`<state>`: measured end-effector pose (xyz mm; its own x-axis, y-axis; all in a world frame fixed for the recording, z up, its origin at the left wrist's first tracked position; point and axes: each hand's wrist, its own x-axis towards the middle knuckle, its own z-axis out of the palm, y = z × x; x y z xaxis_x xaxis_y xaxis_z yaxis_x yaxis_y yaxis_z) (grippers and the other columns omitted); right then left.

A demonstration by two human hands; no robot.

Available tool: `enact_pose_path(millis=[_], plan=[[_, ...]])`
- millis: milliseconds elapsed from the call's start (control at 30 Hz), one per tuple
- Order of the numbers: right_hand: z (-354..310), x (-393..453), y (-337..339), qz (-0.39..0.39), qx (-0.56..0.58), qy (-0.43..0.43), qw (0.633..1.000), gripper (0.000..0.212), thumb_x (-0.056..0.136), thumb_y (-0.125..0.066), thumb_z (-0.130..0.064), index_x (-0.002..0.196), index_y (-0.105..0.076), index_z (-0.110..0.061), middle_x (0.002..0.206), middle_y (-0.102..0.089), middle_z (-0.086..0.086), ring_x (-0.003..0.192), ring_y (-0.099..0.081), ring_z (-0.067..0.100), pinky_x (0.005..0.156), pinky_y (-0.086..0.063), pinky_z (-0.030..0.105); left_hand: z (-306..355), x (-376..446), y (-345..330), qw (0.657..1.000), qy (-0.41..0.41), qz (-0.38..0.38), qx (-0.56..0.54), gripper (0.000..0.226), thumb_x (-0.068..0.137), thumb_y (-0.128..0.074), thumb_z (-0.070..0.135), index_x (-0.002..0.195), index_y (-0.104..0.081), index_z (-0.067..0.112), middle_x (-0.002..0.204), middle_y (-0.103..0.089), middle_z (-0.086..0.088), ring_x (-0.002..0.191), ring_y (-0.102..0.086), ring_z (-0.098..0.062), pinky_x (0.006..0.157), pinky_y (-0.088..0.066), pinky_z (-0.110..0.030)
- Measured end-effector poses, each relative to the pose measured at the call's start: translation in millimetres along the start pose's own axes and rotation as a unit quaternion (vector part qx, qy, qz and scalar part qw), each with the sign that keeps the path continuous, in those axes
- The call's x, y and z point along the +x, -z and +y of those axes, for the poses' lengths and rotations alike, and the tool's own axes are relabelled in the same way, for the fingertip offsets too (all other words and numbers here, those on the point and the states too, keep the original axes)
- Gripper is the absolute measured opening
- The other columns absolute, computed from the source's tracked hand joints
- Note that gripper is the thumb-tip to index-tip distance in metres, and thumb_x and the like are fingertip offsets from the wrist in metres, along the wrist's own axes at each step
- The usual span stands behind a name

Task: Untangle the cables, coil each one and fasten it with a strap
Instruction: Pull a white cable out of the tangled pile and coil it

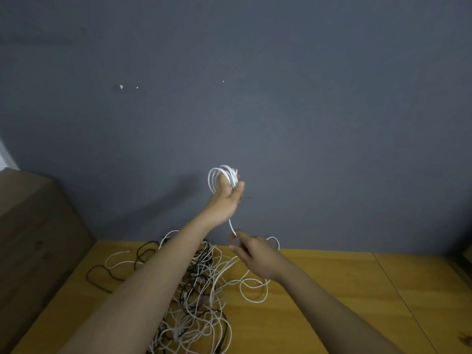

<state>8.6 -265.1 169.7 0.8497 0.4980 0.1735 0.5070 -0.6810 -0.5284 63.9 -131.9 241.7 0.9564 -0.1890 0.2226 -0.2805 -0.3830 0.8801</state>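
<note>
My left hand (226,198) is raised in front of the grey wall and grips a coil of white cable (222,175) with several loops over its fingers. From the coil a white strand (232,227) runs down to my right hand (251,252), which pinches it just above the table; that hand is blurred. Below both arms a tangle of white and black cables (201,290) lies on the wooden table (332,290), with loose white loops (255,290) trailing to the right.
A grey wall (255,98) stands right behind the table. A brown cardboard box (33,226) stands at the left edge. A black cable loop (99,277) lies at the tangle's left. Bare wood lies to the right.
</note>
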Motion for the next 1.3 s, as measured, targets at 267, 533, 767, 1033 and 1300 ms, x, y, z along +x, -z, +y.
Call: enact_pose_path(millis=[267, 533, 767, 1033, 1300], plan=[[18, -2, 36, 0.119, 0.030, 0.011, 0.992, 0.018, 0.097, -0.054, -0.020, 0.103, -0.069, -0.011, 0.084, -0.065, -0.003, 0.070, -0.054, 0.005, 0.067, -0.043, 0.025, -33, -20, 16, 0.934, -0.012, -0.153, 0.322, 0.026, 0.101, -0.029, 0.048, 0.101, -0.030, 0.022, 0.085, -0.048, -0.005, 0.082, -0.056, -0.026, 0.069, -0.044, -0.036], [42, 11, 56, 0.080, -0.158, 0.005, 0.984, 0.027, 0.098, -0.052, -0.030, 0.095, -0.069, -0.009, 0.090, -0.070, 0.006, 0.086, -0.059, 0.026, 0.082, -0.042, 0.037, -21, -33, 13, 0.958, 0.012, -0.235, 0.161, 0.035, 0.095, -0.048, 0.052, 0.107, -0.059, 0.021, 0.098, -0.067, 0.001, 0.077, -0.059, -0.001, 0.070, -0.043, -0.022], [27, 5, 27, 0.123, 0.144, -0.087, 0.978, 0.026, 0.101, -0.045, -0.022, 0.081, -0.061, -0.017, 0.068, -0.056, -0.011, 0.062, -0.049, 0.010, 0.058, -0.036, 0.020, -8, -32, 24, 0.959, 0.046, -0.199, -0.198, 0.033, 0.101, -0.036, 0.032, 0.076, -0.046, 0.014, 0.045, -0.029, 0.011, 0.040, -0.023, -0.008, 0.060, -0.036, -0.027], [7, 7, -9, 0.053, 0.316, -0.127, 0.939, 0.013, 0.103, -0.036, -0.009, 0.097, -0.047, -0.013, 0.063, -0.050, 0.004, 0.064, -0.055, 0.020, 0.084, -0.046, 0.056, 5, -17, 7, 0.955, 0.029, 0.020, -0.295, 0.033, 0.103, -0.038, 0.029, 0.075, -0.046, 0.015, 0.060, -0.046, 0.000, 0.050, -0.040, -0.009, 0.055, -0.035, -0.021], [-7, -7, -7, -0.099, 0.101, -0.066, 0.988, 0.020, 0.102, -0.042, -0.029, 0.106, -0.055, -0.015, 0.061, -0.046, -0.009, 0.048, -0.046, -0.002, 0.053, -0.039, 0.024, -13, 2, -4, 0.999, 0.039, 0.022, -0.029, 0.018, 0.103, -0.040, 0.027, 0.116, -0.037, 0.016, 0.093, -0.060, -0.001, 0.076, -0.057, -0.007, 0.083, -0.038, -0.026]])
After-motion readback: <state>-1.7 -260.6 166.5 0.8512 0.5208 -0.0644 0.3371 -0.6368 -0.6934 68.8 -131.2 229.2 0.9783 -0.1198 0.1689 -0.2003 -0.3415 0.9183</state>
